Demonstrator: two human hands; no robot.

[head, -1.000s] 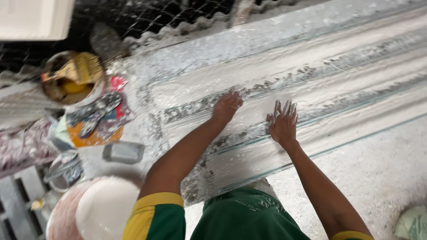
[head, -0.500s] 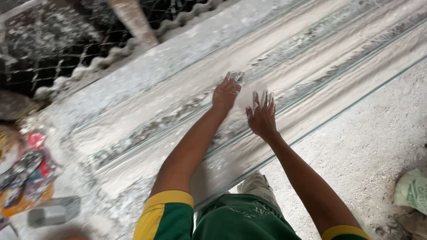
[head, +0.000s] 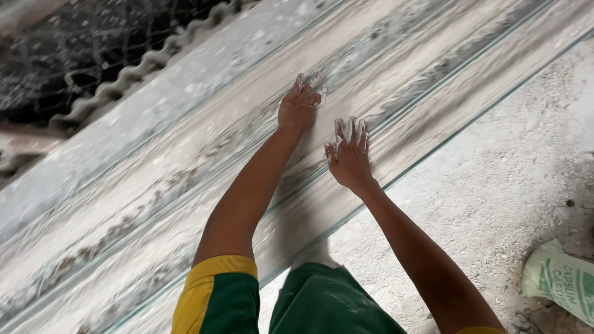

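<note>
Left hand [head: 299, 106] and right hand [head: 349, 153], fingers spread, press flat on the wet plaster moulding [head: 185, 185], gripping nothing.

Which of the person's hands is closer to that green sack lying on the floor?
The right hand. It lies flat on the long white moulded strip, on the side toward the green sack at the lower right. The left hand presses the strip farther up, farther from the sack.

green sack [head: 560, 281], wire mesh [head: 68, 59]
</note>
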